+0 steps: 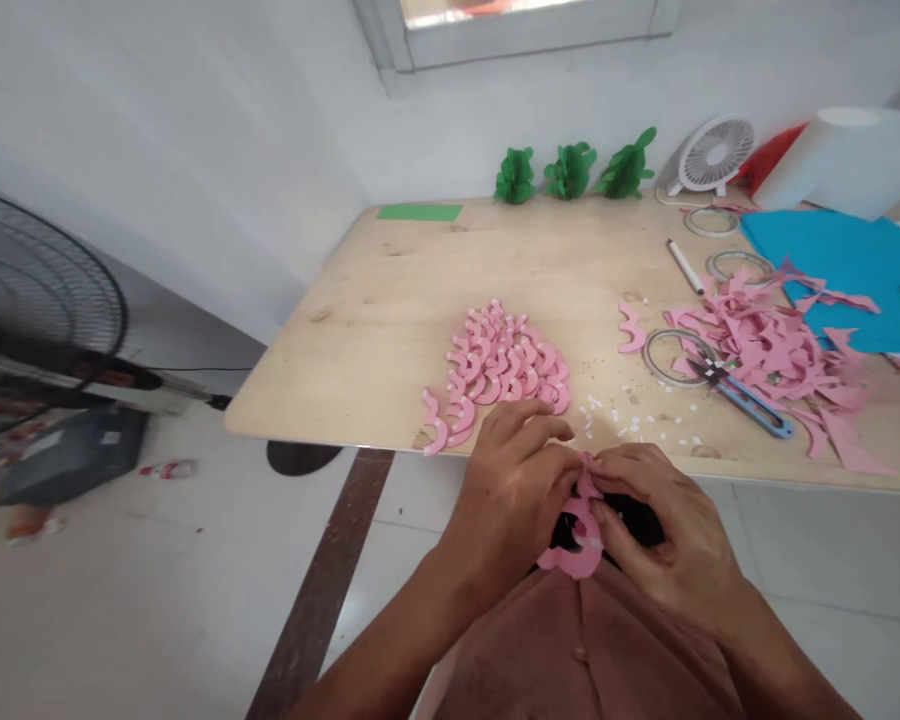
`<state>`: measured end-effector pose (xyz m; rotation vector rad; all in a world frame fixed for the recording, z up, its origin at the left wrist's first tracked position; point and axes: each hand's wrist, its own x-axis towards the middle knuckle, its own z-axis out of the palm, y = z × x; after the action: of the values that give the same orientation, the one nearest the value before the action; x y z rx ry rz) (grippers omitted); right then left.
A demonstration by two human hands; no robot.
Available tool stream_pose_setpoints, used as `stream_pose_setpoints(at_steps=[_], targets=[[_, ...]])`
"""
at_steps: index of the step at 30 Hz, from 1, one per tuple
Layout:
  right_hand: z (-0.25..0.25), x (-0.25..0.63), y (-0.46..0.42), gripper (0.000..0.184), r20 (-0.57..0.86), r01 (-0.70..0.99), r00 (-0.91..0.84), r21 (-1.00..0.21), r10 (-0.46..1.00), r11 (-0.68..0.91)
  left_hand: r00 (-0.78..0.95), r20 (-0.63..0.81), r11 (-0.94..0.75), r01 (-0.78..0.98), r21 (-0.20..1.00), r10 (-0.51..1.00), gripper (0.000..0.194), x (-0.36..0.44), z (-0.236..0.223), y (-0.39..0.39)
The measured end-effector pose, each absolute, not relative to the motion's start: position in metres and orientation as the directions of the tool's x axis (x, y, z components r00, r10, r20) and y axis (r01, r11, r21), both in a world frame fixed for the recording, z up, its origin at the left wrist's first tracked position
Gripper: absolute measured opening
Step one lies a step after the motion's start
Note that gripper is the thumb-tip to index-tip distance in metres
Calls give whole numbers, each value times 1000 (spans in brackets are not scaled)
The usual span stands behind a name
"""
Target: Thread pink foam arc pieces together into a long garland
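Note:
My left hand and my right hand meet just in front of the wooden table's near edge, over my lap. Both pinch the same curved pink paper piece, fingers closed on its top end. Just beyond my hands on the table lies a pile of several similar pink curved pieces. Tiny white scraps are scattered by the table edge.
Blue-handled scissors lie on pink paper offcuts at right, with metal rings, a white pen and blue sheets. Three green paper trees, a small white fan and a green sheet stand at the back. A floor fan is left.

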<state>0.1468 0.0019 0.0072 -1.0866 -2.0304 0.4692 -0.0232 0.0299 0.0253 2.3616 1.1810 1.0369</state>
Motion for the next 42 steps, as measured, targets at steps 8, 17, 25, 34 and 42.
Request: stream_pose_setpoints(at_steps=[8, 17, 25, 34, 42], targets=[[5, 150, -2, 28, 416, 548, -304, -659, 857, 514, 432, 444, -620, 563, 546, 785, 17, -24, 28, 29], [8, 151, 0, 35, 420, 513, -354, -661, 836, 549, 476, 433, -644, 564, 517, 765, 17, -21, 29, 30], [7, 152, -2, 28, 417, 529, -311, -671, 854, 520, 463, 419, -623, 545, 561, 781, 18, -22, 32, 29], [8, 153, 0, 28, 429, 511, -366, -649, 826, 563, 523, 350, -621, 545, 563, 777, 17, -25, 32, 36], [10, 153, 2, 31, 437, 521, -344, -648, 831, 556, 494, 414, -643, 551, 531, 765, 16, -19, 32, 32]])
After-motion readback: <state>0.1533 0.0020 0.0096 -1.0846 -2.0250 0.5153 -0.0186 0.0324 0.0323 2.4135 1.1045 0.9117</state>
